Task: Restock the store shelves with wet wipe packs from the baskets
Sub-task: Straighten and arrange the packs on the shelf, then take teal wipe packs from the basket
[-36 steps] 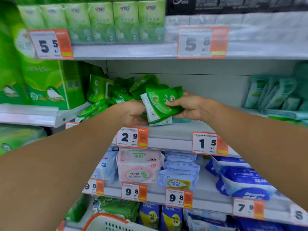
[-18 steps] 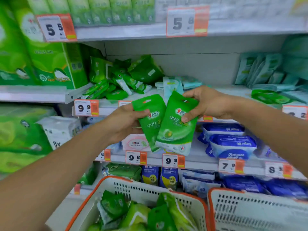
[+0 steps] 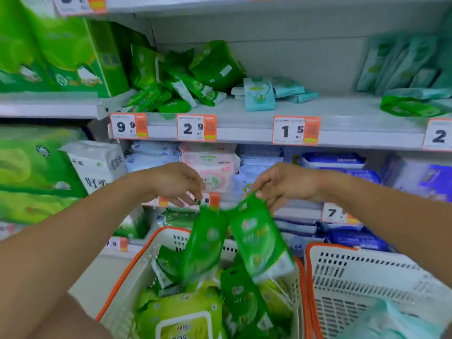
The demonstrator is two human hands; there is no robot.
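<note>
Two green wet wipe packs hang blurred over the left basket [image 3: 137, 260], which holds several more green packs. My right hand [image 3: 286, 184] pinches the top edge of the right pack [image 3: 259, 241]. My left hand [image 3: 171, 182] has its fingers curled at the top corner of the left pack [image 3: 205, 243]; blur hides the exact contact. On the shelf [image 3: 244, 128] above lies a loose pile of the same green packs [image 3: 176, 94] over the 2.9 price tag [image 3: 197, 128].
A second white basket with an orange rim [image 3: 342, 265] stands to the right, holding a pale teal pack [image 3: 391, 319]. Teal packs [image 3: 260, 96] lie mid-shelf. Big green tissue bundles [image 3: 53, 52] fill the left. Pink and blue packs sit on the shelf below.
Both hands have dropped from shelf height down to just above the left basket, carrying the two green packs with them. The view has tilted downward.
</note>
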